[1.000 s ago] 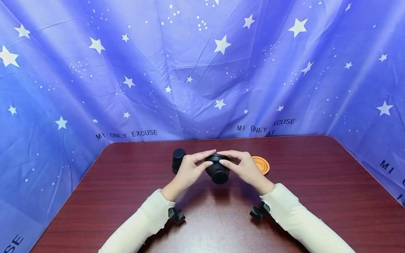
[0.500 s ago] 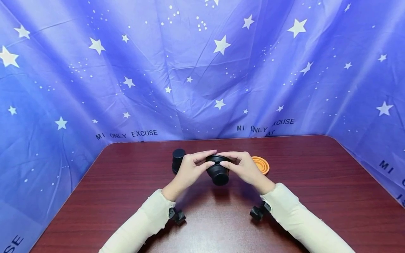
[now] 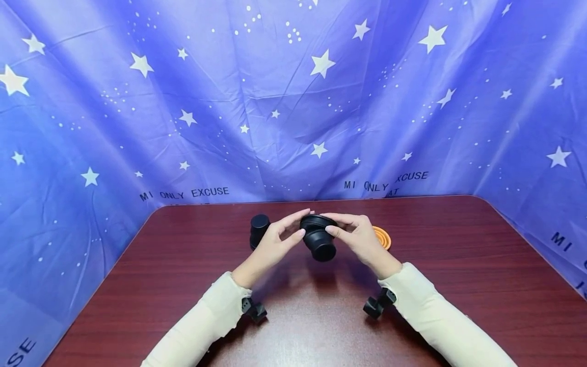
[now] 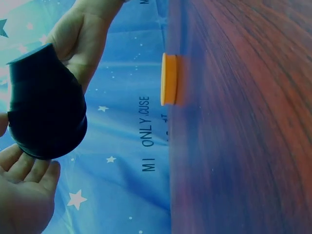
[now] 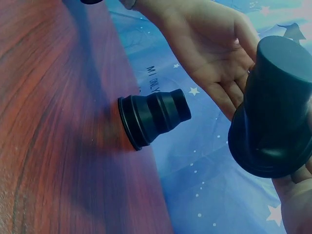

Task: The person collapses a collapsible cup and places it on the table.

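Note:
A black collapsible cup, drawn out in steps with its wide rim up and narrow base down, is held tilted above the table. My right hand grips it, thumb on the front below the rim and fingers behind. On the other side, my left hand holds it more loosely, its thumb at the cup's side. In the left wrist view, the left fingertips lie at the rim. A second black stepped cup stands wide end down on the table, partly behind the left hand in the head view.
An orange ringed disc, seemingly a flattened collapsible cup, lies behind the right hand. The dark red wooden table ends at a blue star-printed curtain. A black camera is strapped at each wrist.
The black cup has risen slightly, shifted right and tilted differently. My left thumb has slid from its front to its side. The other cup and orange disc stay put.

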`<state>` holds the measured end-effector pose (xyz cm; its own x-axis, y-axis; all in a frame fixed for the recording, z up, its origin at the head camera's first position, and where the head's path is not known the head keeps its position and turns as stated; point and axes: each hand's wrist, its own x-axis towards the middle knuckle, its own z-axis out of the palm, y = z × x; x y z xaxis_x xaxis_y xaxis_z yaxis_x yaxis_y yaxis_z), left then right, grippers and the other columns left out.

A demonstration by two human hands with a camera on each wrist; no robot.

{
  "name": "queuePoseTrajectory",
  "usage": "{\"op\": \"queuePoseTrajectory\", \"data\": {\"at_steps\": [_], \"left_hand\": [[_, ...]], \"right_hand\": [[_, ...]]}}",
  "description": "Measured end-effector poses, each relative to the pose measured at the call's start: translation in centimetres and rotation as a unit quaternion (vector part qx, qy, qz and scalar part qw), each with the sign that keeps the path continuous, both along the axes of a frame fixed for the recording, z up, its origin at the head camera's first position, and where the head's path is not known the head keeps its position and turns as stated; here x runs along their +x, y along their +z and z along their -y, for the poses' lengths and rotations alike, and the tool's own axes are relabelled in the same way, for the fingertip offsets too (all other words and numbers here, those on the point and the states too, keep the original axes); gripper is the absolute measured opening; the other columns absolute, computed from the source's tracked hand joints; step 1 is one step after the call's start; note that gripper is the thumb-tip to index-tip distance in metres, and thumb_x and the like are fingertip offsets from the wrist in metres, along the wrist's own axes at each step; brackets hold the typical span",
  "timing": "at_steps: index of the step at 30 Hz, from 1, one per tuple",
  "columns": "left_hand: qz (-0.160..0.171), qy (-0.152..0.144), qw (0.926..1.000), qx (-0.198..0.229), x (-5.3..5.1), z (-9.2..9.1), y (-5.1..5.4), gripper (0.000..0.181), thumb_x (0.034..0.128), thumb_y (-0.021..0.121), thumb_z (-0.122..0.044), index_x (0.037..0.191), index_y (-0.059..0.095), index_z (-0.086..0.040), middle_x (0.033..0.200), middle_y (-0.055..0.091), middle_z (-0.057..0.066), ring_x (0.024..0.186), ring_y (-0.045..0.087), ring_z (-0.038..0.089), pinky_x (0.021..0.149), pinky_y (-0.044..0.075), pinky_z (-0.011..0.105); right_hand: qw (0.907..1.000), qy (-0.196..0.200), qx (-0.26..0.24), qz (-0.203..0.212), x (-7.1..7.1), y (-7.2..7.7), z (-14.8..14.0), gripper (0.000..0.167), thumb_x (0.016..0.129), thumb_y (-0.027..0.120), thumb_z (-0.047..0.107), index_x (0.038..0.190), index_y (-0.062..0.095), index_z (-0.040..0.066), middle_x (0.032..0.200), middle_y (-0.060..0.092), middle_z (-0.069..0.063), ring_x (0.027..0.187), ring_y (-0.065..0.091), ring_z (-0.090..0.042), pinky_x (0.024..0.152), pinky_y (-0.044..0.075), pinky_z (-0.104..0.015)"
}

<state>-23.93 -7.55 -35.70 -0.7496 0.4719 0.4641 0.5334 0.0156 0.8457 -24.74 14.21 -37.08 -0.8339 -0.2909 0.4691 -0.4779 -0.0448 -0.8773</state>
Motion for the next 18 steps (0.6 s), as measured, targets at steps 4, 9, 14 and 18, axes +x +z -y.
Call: {"op": "queuePoseTrajectory", "data": {"at_steps": [4,9,14,18], "left_hand": [[0.002,0.002,0.9999,0.011,-1.0,0.1,-1.2,0.043,0.0938,0.055,-0.004,0.137,0.048,-0.004,0.125,0.059,0.017,0.112,0.057,0.018,0.093,0.046,0.026],[0.014,0.021,0.9995,0.019,-1.3,-0.1,-1.7,0.043,0.0924,0.057,-0.003,0.134,0.050,-0.002,0.120,0.061,0.019,0.107,0.059,0.015,0.088,0.048,0.023],[0.015,0.043,0.9989,0.014,-1.0,-0.4,-1.1,0.042,0.0902,0.058,0.004,0.132,0.051,0.002,0.116,0.062,0.022,0.098,0.059,0.012,0.083,0.049,0.021],[0.004,0.060,0.9982,0.006,0.1,-0.7,0.2,0.040,0.0886,0.059,0.006,0.129,0.053,0.007,0.106,0.063,0.024,0.090,0.059,0.013,0.077,0.049,0.022]], "right_hand": [[1.0000,-0.005,-0.002,0.001,0.1,0.1,0.1,0.033,0.086,0.066,0.002,0.117,0.061,-0.010,0.102,0.070,0.007,0.083,0.065,-0.009,0.070,0.053,-0.022],[0.9999,-0.012,-0.006,0.004,0.2,0.2,0.0,0.036,0.086,0.066,0.001,0.120,0.058,-0.011,0.101,0.069,0.010,0.080,0.063,-0.007,0.069,0.053,-0.021],[0.9998,-0.019,-0.007,0.002,0.2,0.3,0.0,0.036,0.086,0.066,0.002,0.120,0.059,-0.009,0.103,0.069,0.008,0.083,0.064,-0.007,0.071,0.053,-0.021],[0.9998,-0.019,-0.005,0.000,0.0,0.2,-0.1,0.036,0.087,0.067,0.006,0.120,0.060,-0.007,0.105,0.069,0.006,0.086,0.064,-0.009,0.073,0.053,-0.022]]}}
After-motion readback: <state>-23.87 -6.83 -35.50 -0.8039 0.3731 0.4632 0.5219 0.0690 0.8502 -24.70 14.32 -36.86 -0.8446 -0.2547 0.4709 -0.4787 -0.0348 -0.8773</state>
